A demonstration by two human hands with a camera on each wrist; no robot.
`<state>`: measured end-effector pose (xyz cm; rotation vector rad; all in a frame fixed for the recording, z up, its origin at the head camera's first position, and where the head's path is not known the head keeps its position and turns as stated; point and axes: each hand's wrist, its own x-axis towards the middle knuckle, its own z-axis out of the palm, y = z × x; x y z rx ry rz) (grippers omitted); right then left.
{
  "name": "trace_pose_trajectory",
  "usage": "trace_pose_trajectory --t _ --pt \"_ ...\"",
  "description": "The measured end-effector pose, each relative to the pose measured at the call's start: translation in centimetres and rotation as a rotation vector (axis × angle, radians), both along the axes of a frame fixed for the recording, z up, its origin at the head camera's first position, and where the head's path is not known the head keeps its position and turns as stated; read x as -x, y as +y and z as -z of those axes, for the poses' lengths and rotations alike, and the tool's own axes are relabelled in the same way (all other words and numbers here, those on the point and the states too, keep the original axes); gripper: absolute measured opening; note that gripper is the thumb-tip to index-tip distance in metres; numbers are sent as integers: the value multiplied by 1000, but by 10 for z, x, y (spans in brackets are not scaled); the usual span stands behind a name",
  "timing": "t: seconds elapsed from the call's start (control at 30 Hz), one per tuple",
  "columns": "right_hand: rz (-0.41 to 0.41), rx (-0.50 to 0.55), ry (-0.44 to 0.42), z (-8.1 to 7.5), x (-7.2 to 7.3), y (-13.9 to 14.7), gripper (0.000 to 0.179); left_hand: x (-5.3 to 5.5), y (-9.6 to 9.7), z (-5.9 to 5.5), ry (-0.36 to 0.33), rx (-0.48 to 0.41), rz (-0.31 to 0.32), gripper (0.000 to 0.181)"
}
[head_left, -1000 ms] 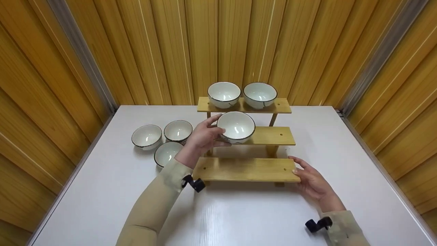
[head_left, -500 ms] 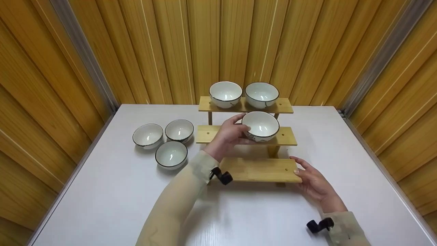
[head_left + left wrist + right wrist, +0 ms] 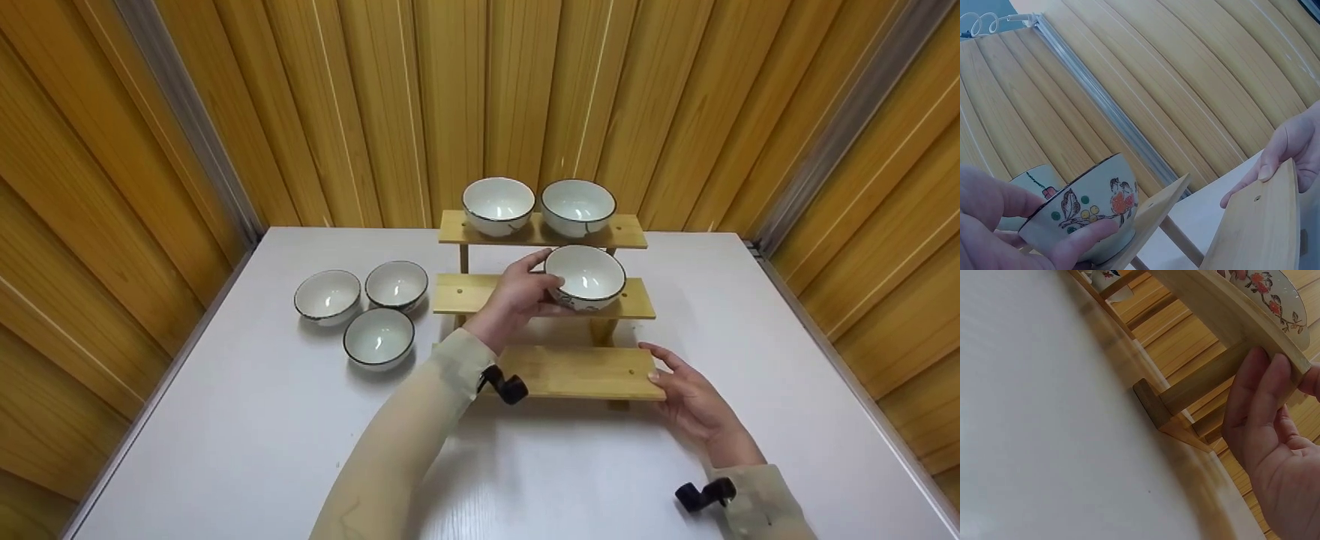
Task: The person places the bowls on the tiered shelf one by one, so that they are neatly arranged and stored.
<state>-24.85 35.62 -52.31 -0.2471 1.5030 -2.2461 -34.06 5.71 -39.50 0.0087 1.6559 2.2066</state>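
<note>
The left hand (image 3: 517, 296) grips a bowl (image 3: 585, 276) by its rim and side — thumb on the painted outside, fingers curled round it — with the bowl on the right half of the rack's (image 3: 480, 294) middle shelf. The right hand (image 3: 686, 394) holds the right end of the bottom shelf (image 3: 585, 371), fingers wrapped over its edge. Two bowls (image 3: 499, 205) stand side by side on the top shelf, and three more (image 3: 379, 337) sit clustered on the table (image 3: 225, 420), left of the rack.
</note>
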Motion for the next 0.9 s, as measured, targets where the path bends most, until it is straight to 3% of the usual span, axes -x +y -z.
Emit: trace_pose_trajectory --t 0.33,0.53,0.7,0.9 --pt "-20 50 6 1 1 -1 45 0 -2 3 -9 -29 26 69" --pt "-7 -3 16 0 0 -1 43 -3 -9 6 -27 -66 28 69" --pt "-1 -14 14 0 0 -1 43 -9 -22 5 -22 -129 42 67" --pt "-13 13 11 0 0 0 44 -23 -48 2 10 -125 31 60"
